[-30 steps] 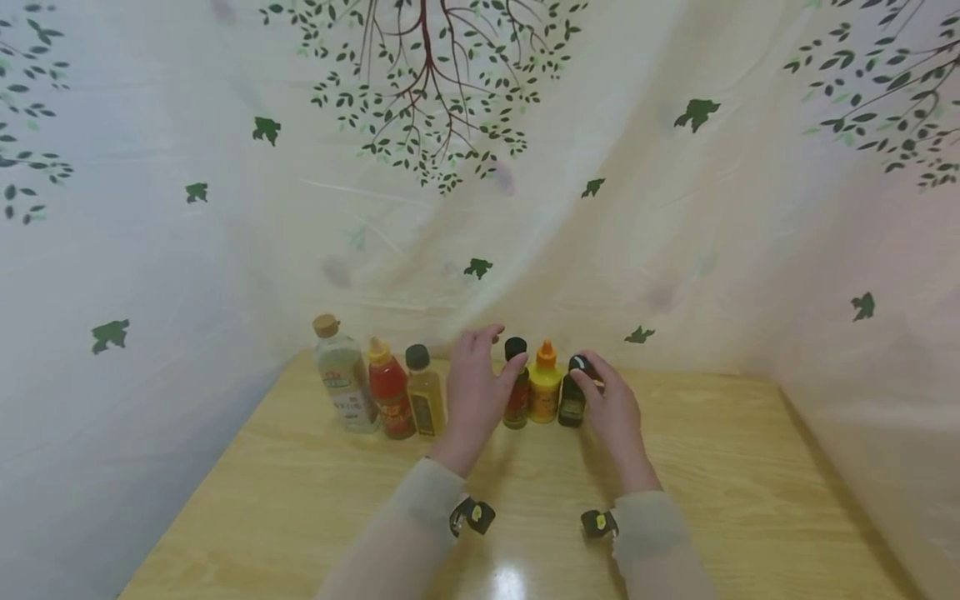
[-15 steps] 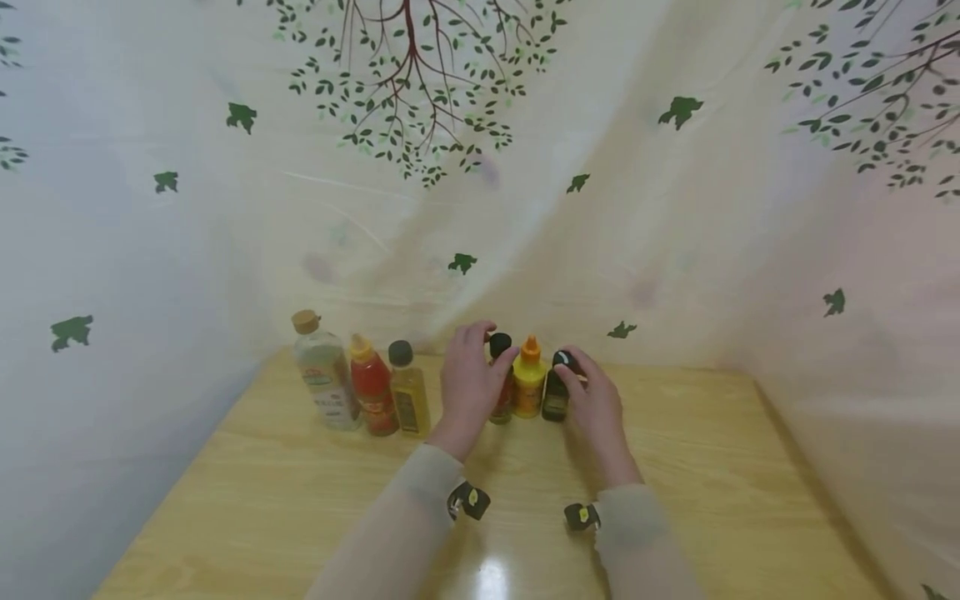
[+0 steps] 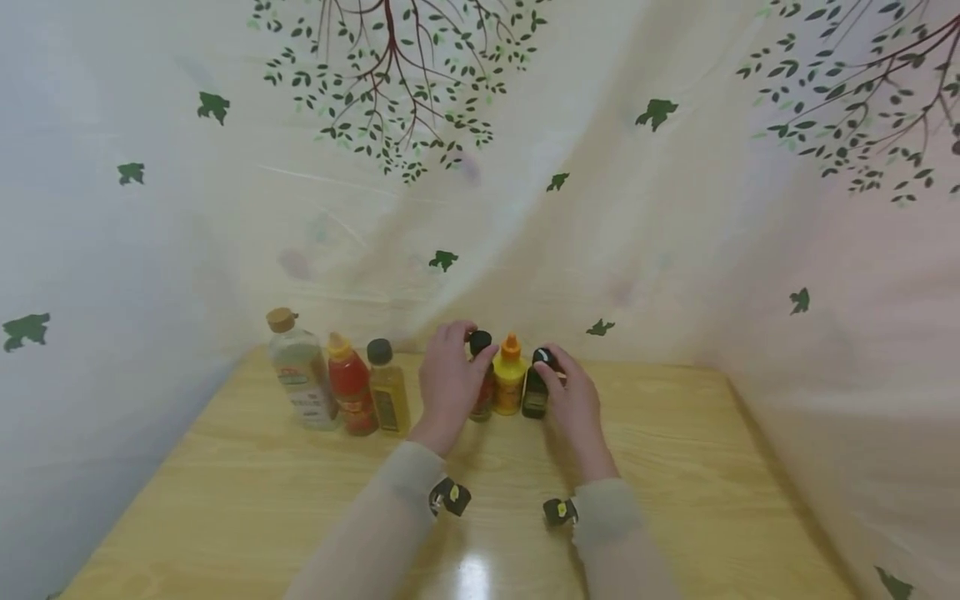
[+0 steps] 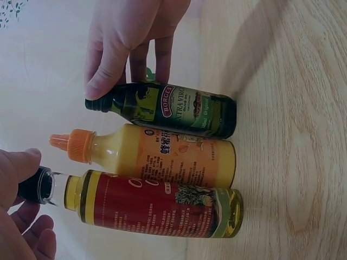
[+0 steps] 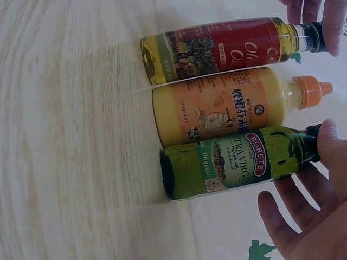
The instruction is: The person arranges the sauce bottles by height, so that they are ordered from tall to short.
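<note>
My left hand [image 3: 450, 379] is at the red-label oil bottle [image 3: 484, 392], its thumb [image 4: 23, 163] and fingers clamped on the black cap [image 4: 37, 185] from either side. That bottle stands upright on the tabletop [image 3: 675, 475], golden oil showing at its shoulder and base.

My right hand [image 3: 579, 400] has the dark green olive oil bottle [image 3: 535, 396]. The thumb [image 5: 328, 140] presses at its dark cap [image 5: 313, 142] and the index finger curls behind the neck, so I am pinching it near the top; my other fingers are spread apart behind and below. This bottle stands upright too, its label facing my side.

Between the two stands a yellow squeeze bottle [image 3: 507, 390] with an orange nozzle [image 3: 512, 343], close in on both sides, and neither hand is on it. Whether the three actually touch along their lengths I can't tell.

Off to the left of my left hand, three more stand in a row: a large clear bottle [image 3: 300, 367] with a tan cap, a red sauce bottle [image 3: 350, 383] with a yellow top, and a dark-capped yellow oil bottle [image 3: 387, 396]. Behind everything hangs a pale curtain [image 3: 510, 250] printed with leaves and branches. Small dark cameras are strapped at my wrists, below light sleeves [image 3: 382, 521].
</note>
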`<state>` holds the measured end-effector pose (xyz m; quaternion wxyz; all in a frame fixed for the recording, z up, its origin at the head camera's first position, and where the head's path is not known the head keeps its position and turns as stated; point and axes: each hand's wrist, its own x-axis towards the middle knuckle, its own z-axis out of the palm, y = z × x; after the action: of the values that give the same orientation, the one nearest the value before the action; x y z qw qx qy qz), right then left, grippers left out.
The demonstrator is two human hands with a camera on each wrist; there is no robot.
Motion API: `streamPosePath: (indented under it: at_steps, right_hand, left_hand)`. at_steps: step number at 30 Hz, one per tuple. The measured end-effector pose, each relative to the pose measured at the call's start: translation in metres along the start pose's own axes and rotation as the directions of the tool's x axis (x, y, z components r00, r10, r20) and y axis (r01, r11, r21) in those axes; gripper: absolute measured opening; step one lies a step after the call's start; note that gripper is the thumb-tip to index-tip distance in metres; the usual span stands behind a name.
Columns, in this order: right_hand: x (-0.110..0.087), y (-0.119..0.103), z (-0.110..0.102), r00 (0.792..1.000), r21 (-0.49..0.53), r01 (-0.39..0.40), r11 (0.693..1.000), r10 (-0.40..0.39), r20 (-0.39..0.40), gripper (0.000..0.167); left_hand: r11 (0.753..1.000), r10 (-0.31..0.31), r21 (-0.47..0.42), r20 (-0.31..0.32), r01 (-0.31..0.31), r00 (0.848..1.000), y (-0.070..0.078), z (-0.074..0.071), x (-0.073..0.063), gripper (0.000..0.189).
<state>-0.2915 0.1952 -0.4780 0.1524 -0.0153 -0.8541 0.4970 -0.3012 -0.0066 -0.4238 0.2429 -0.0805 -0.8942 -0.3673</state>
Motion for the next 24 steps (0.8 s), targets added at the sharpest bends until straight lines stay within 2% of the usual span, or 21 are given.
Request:
streamPosePath:
  at_steps: [9,17,24]
  right_hand:
    - [-0.001,-0.001,0.000,1.000,-0.008,-0.004,1.000,0.004,-0.008,0.041]
    - [-0.002,0.001,0.002,1.000,-0.006,-0.021,1.000,0.021,-0.009,0.044]
    - [-0.003,0.000,0.000,1.000,-0.008,-0.013,1.000,0.013,-0.016,0.043]
  left_hand:
    - [1.000,0.003,0.005,0.009,-0.003,1.000,-0.002,-0.002,-0.001,0.040]
    - [0.999,-0.017,-0.039,0.036,0.019,0.999,-0.004,-0.012,-0.004,0.042]
    - [0.997,0.019,-0.073,0.057,-0.014,0.998,-0.004,-0.016,-0.008,0.041]
